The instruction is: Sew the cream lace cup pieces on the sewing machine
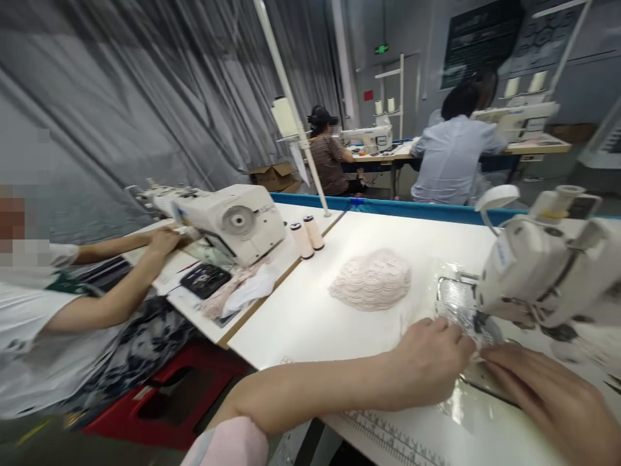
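My left hand is closed, its fingers curled down beside the needle area of the white sewing machine. Just to its right, my right hand has its fingers pressed together, fingertips almost meeting the left ones. Between the two sets of fingertips shows a bit of pale fabric, mostly hidden by the hands. Both hands are low over the metal and clear-covered machine bed. Beyond my left hand, a pale pink, wavy-patterned lace piece lies domed on the white table.
Two thread spools stand at the table's left edge. A co-worker's arms reach to another sewing machine on the left, above a red stool. A ruler scale runs along the front edge. Two people sit at machines farther back.
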A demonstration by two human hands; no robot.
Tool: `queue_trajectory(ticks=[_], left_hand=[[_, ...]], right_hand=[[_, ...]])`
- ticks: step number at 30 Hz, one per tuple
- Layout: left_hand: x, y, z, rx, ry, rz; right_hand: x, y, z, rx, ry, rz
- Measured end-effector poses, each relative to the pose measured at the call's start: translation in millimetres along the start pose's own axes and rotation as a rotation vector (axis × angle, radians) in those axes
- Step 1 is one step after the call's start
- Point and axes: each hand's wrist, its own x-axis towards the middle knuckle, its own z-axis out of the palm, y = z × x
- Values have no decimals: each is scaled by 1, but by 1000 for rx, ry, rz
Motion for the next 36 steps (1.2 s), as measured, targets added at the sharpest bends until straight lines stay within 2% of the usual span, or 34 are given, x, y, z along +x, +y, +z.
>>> queue_trajectory(ticks=[1,3,7,16,22,28,33,36], left_hand=[[1,0,1,-19,-9,-16],[3,2,1,-56,-25,-37],[4,5,-1,-70,-29,-49],[12,-7,0,-63,-43,-47],[24,-14,-7,-179,-11,-101],[30,-18,-14,-321,-53,-54],[33,-25,-9,-200,-83,-11],[38,-29,-4,-236,-112,-15]], right_hand=[[8,-6,-4,-1,-59,-1],[20,-17,-8,-9,-94,14],[26,-26,-10,6,-104,43],[28,-26,-10,29,-79,81],[32,-27,-9,57,-83,125],[32,-22,-12,110,-90,142],[33,-22,-16,60,-62,108],[34,-21,-16,-2,-18,98]])
